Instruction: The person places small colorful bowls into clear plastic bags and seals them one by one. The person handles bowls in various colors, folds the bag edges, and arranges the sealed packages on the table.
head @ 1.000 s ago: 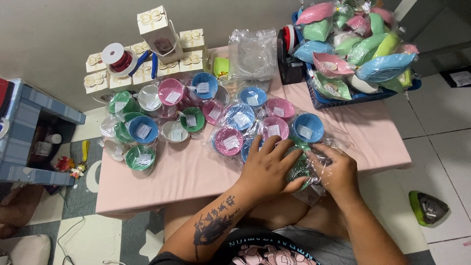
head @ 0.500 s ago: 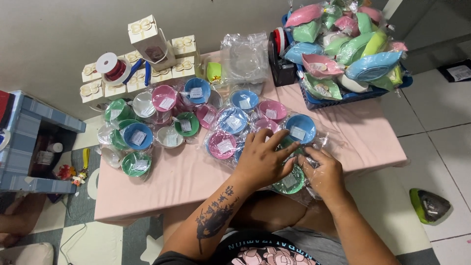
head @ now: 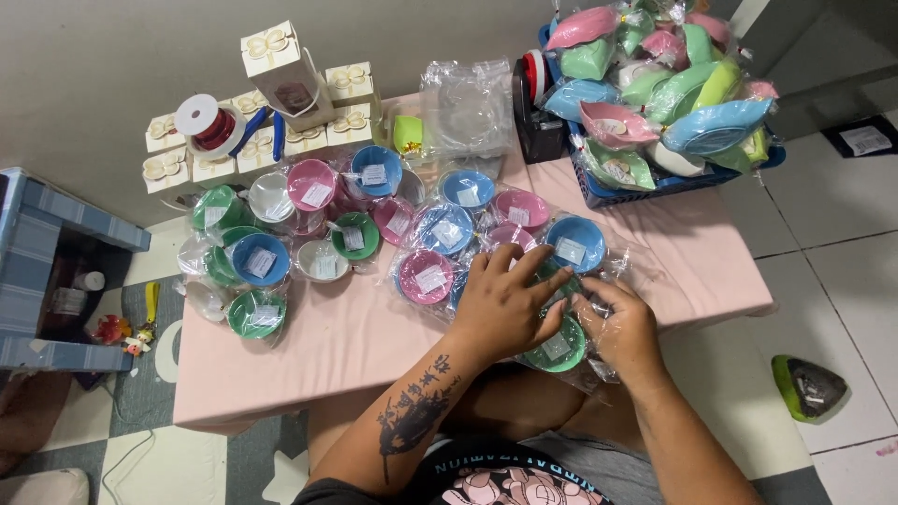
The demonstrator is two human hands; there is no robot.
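Green wrapped bowl (head: 557, 348) under flat, open left hand (head: 505, 304); right hand (head: 622, 327) grip pinching its plastic.

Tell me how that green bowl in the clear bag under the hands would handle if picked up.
The green bowl looks like small rigid plastic, so probably light and stiff. Its glossy, crinkled clear wrap may feel slippery and shift under the left hand and right hand. Round and shallow, it seems unlikely to tip.

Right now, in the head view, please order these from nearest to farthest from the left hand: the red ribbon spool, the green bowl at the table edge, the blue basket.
1. Green bowl: just right of the left hand, partly under it.
2. Blue basket: far right corner of the table.
3. Red ribbon spool: far left, among the white boxes.
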